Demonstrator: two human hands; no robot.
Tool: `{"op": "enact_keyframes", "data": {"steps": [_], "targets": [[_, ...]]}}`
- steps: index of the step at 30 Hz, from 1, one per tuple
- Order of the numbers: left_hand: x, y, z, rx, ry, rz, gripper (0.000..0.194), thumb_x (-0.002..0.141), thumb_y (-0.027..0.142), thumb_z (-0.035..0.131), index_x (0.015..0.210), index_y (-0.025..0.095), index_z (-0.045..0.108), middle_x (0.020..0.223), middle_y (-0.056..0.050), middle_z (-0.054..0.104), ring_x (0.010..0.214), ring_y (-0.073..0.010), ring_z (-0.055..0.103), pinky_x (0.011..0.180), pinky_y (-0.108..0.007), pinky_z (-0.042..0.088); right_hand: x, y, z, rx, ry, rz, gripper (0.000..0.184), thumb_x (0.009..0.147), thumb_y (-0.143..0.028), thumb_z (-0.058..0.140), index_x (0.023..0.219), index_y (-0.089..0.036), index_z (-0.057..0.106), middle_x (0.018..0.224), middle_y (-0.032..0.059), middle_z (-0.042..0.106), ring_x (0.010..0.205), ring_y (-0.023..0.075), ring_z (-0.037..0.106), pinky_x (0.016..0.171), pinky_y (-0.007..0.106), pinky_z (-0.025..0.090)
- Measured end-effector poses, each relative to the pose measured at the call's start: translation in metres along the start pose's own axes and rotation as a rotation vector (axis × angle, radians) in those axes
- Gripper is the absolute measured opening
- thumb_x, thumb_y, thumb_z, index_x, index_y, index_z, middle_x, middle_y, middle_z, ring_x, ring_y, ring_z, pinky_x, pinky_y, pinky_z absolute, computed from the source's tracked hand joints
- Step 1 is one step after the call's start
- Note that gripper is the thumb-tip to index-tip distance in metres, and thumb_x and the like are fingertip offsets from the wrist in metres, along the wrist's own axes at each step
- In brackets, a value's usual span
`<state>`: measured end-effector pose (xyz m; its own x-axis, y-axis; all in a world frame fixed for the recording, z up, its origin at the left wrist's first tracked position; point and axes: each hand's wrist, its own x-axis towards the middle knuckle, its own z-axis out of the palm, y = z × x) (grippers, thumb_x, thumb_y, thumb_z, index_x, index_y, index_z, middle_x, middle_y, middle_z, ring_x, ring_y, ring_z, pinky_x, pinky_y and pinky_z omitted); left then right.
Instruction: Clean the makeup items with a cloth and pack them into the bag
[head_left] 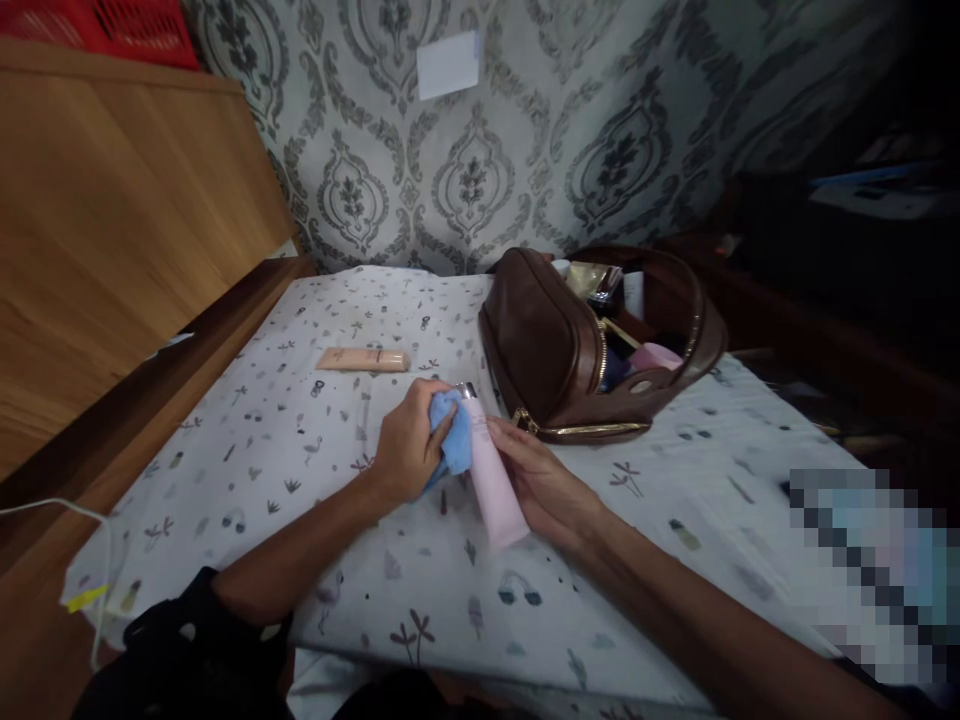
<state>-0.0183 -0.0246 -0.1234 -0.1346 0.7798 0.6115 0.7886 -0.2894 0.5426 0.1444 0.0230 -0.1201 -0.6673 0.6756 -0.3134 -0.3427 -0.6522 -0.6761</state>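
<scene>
My left hand [405, 440] is closed on a blue cloth [454, 440], pressed against the upper part of a pale pink tube [495, 480]. My right hand [540, 480] grips that tube from the right, holding it tilted over the patterned white sheet [300, 440]. The tube has a silver cap [466, 390] at its far end. A peach-coloured tube [364, 359] lies flat on the sheet beyond my left hand.
An open brown leather bag [547, 350] with a gold zip sits just behind my right hand, with several small items inside. A wooden headboard [112, 220] rises at left. A white cable [52, 510] runs along the left edge. Patterned wallpaper [525, 150] backs the scene.
</scene>
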Motion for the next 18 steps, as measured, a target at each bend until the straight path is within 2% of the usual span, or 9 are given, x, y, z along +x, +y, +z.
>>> {"op": "enact_keyframes", "data": {"steps": [3,7,9,13,15,18], "targets": [[-0.003,0.005,0.0,0.106,-0.036,0.212,0.029,0.104,0.042,0.033,0.113,0.021,0.051,0.098,-0.005,0.062,0.085,-0.0171,0.064,0.072,-0.028,0.052,0.002,0.001,-0.003,0.044,-0.016,-0.022,0.032,0.064,-0.033,0.09,0.087,-0.018,0.074,0.08,-0.0017,0.073,0.071,0.0092,0.062,0.069,0.019,0.051],[-0.007,0.013,0.001,0.257,-0.081,0.437,0.056,0.101,0.059,0.028,0.124,0.015,0.053,0.106,-0.012,0.061,0.092,-0.022,0.064,0.067,-0.031,0.056,0.004,0.0,-0.01,0.086,-0.021,-0.008,0.026,0.068,-0.033,0.087,0.084,-0.019,0.072,0.074,-0.0032,0.07,0.067,0.0111,0.061,0.062,0.022,0.05],[-0.009,0.016,0.001,0.301,-0.087,0.497,0.06,0.101,0.059,0.027,0.129,0.013,0.053,0.108,-0.014,0.06,0.095,-0.0236,0.063,0.068,-0.032,0.057,0.004,-0.002,-0.012,0.082,-0.041,0.013,0.027,0.071,-0.036,0.084,0.089,-0.02,0.071,0.076,-0.0019,0.071,0.072,0.0144,0.065,0.062,0.024,0.052],[-0.007,0.016,0.001,0.306,-0.056,0.473,0.043,0.104,0.042,0.034,0.127,0.015,0.058,0.106,-0.012,0.06,0.094,-0.0203,0.063,0.07,-0.028,0.057,0.004,0.0,-0.008,0.11,-0.111,0.064,0.036,0.076,-0.045,0.08,0.099,-0.019,0.07,0.078,0.0002,0.071,0.077,0.0169,0.067,0.065,0.026,0.054],[-0.004,0.012,-0.001,0.296,-0.032,0.449,0.036,0.104,0.036,0.037,0.124,0.016,0.059,0.105,-0.011,0.061,0.094,-0.0193,0.063,0.072,-0.027,0.056,0.005,0.003,-0.005,0.109,-0.101,0.068,0.036,0.077,-0.046,0.079,0.098,-0.019,0.07,0.075,-0.0005,0.07,0.073,0.0151,0.066,0.065,0.025,0.054],[0.002,0.003,-0.004,0.241,-0.018,0.396,0.031,0.103,0.031,0.039,0.125,0.016,0.056,0.103,-0.01,0.062,0.094,-0.019,0.064,0.076,-0.028,0.055,0.004,0.008,-0.004,0.069,-0.061,0.081,0.033,0.076,-0.047,0.079,0.089,-0.017,0.071,0.067,-0.0017,0.065,0.06,0.012,0.06,0.055,0.023,0.051]]}}
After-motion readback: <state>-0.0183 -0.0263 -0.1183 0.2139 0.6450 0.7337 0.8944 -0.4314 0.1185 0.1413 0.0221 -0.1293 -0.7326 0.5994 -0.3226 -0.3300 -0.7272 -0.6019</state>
